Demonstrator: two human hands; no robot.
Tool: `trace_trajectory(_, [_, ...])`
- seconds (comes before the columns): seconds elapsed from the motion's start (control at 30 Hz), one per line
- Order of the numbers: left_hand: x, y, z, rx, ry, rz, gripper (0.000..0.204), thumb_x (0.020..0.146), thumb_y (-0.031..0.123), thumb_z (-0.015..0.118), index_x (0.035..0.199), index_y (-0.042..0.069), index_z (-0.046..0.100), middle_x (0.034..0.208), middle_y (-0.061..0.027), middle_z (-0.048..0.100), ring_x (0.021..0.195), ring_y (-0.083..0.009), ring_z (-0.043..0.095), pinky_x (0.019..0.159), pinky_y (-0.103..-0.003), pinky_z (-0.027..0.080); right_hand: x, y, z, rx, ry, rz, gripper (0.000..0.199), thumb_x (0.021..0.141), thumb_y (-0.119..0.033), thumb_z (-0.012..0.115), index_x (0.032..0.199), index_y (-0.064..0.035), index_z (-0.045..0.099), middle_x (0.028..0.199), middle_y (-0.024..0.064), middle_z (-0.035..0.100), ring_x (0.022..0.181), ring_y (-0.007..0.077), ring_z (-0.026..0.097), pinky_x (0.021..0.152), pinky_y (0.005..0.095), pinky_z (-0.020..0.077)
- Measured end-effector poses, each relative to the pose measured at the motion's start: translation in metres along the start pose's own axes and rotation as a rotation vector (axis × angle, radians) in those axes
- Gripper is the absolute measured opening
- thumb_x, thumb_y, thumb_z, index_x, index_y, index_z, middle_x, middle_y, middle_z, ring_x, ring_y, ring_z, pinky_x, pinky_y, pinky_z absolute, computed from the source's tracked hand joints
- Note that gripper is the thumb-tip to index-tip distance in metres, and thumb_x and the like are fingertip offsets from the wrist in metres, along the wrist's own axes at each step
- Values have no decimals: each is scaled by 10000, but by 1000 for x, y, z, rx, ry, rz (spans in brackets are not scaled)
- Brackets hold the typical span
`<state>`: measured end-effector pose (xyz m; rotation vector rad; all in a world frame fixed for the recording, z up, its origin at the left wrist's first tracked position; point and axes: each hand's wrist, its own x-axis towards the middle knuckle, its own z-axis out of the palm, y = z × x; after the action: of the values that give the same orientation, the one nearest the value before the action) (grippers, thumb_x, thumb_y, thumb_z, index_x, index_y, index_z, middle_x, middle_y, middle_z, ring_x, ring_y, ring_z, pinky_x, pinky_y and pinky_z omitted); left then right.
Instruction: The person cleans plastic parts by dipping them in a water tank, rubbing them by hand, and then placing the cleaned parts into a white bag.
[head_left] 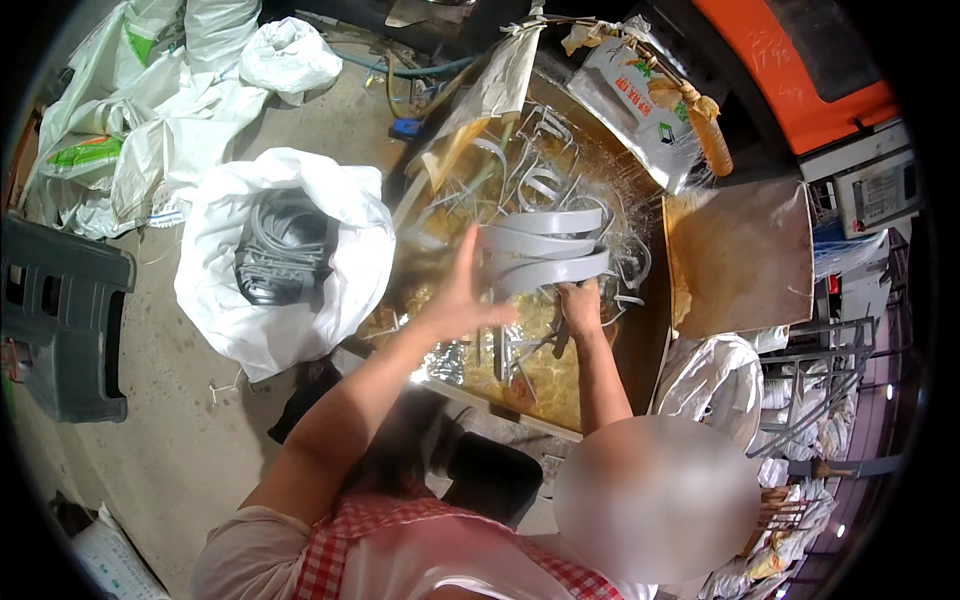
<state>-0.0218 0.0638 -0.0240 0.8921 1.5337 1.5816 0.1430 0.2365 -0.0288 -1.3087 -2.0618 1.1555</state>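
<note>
Over the tray: both hands are raised above the wet brown tray [640, 350], where loose grey plastic pieces lie scattered.
Stack: a bundle of curved grey plastic strips [545, 245] sits at the middle of the view, above the tray, layered one on another.
Long axis: the strips run left to right, bowing slightly, with their right ends tilted up.
Right hand [580, 305]: directly below the bundle, fingers closed round its lower right part, holding it up.
Left hand [462, 300]: just left of the bundle's left ends, palm turned toward them, fingers held straight and together, thumb apart; touching or just short of the ends, I cannot tell which.
Nearer hand: the right one already holds; the left stands at the free ends.
Beside: a white sack [280, 300] of the same grey pieces lies open on the floor to the left.
</note>
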Motion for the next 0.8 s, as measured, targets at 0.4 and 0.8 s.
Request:
trace_trajectory(0.4, [-1,-25,25,-353,299,-114,796,717,-26,569,1372,81,131,1172,-118,438,731,-166,551,497,-245,471,-42,-37,-22,258,-356,194,557,785,-357,630,1215,-50,453,1013,94,558,909,187,526,749,302,424])
trace_trajectory(0.8, [6,-11,-12,-98,481,-239,610,700,-13,529,1247,-41,260,1045,-211,545,760,-276,606,619,-373,506,-88,18,15,1230,-843,261,693,670,-626,631,1061,-70,495,542,-62,442,409,54,316,469,270,328])
